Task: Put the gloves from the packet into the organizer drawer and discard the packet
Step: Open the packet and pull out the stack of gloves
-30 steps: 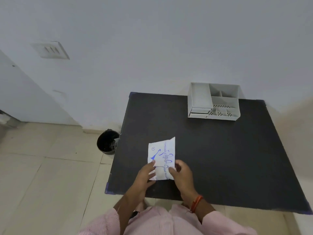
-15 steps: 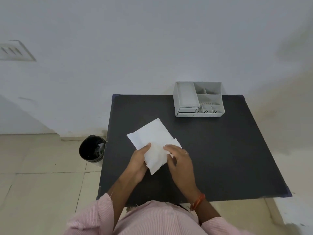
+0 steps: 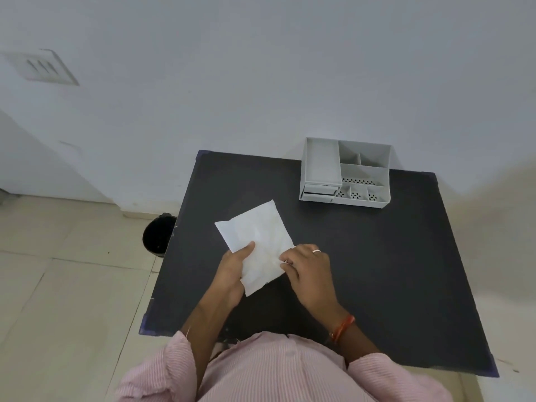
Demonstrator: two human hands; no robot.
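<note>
A white paper glove packet (image 3: pixel 255 237) is held just above the black table (image 3: pixel 377 271), plain side up and turned diagonally. My left hand (image 3: pixel 232 271) grips its lower left edge, thumb on top. My right hand (image 3: pixel 307 271) pinches its right edge with the fingertips. No gloves are visible outside the packet. The grey plastic organizer (image 3: pixel 345 172) stands at the table's far edge against the wall, with a small drawer (image 3: pixel 317 194) at its lower left front that looks closed.
A black waste bin (image 3: pixel 158 233) stands on the tiled floor by the table's left side. A white wall runs behind the table. My pink-sleeved arms and body fill the bottom of the view.
The packet was turned over from its blue-printed side to its plain side and rotated diagonally. Both hands shifted their grip to its left and right edges. The camera view also shifted.
</note>
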